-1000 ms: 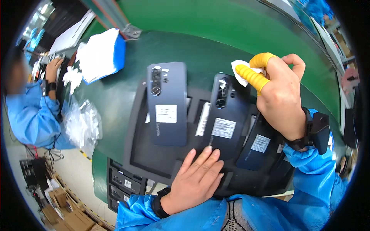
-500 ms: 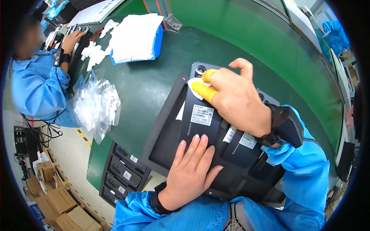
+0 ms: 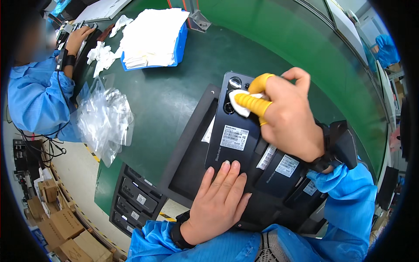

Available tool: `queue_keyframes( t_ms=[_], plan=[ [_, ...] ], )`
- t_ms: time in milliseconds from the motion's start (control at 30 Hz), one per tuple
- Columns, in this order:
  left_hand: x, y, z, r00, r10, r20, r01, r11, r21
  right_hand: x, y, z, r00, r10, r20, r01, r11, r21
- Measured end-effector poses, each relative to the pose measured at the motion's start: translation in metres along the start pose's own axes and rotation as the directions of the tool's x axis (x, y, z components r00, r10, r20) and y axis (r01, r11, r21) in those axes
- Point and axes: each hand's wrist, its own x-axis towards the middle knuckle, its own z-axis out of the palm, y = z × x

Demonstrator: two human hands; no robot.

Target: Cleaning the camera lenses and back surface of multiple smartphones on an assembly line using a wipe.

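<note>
A dark phone [image 3: 228, 121] lies back side up in a black tray [image 3: 182, 146], its camera lenses at the far end and a white label lower down. My left hand [image 3: 220, 205] is flat with fingers extended, fingertips resting on the phone's near end. Yellow finger covers wrap some fingers of my right hand [image 3: 291, 118], which pinches a white cloth [image 3: 234, 99] and presses it against the phone beside the lenses. Under and beside my right wrist, another dark phone [image 3: 273, 178] with a label sits in the tray.
A blue bin [image 3: 178, 53] stacked with white cloths stands at the far left, near crumpled cloths [image 3: 102, 56]. Clear plastic bags [image 3: 104, 122] lie at the table's left edge. A co-worker's blue sleeve [image 3: 37, 105] is beyond them. Another tray of phones [image 3: 139, 198] sits lower left.
My right hand has moved the cloth rightward across the lens area, uncovering lenses at the phone's left edge. My left hand stays at the near end. The whole view has shifted slightly.
</note>
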Motion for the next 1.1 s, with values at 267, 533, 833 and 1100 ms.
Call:
queue_keyframes(
  t_ms=[267, 533, 833, 1100],
  plan=[
    [0.000, 0.000, 0.001, 1.000, -0.012, -0.006, 0.012, 1.000, -0.014, -0.013, -0.012, 0.005, 0.984, 0.085, 0.155, -0.084, 0.996, -0.010],
    [0.000, 0.001, -0.001, 1.000, -0.026, -0.011, 0.025, 1.000, -0.018, -0.014, -0.013, -0.017, 0.980, 0.162, 0.111, -0.169, 0.984, 0.051],
    [0.000, 0.000, 0.000, 1.000, -0.011, -0.013, 0.011, 0.999, -0.034, -0.009, -0.017, 0.016, 0.994, -0.109, 0.029, 0.111, 0.989, -0.102],
    [0.000, 0.000, 0.000, 1.000, -0.015, -0.010, 0.015, 1.000, -0.019, -0.021, -0.020, 0.008, 0.990, -0.099, 0.103, 0.126, 0.946, -0.298]
  ],
)
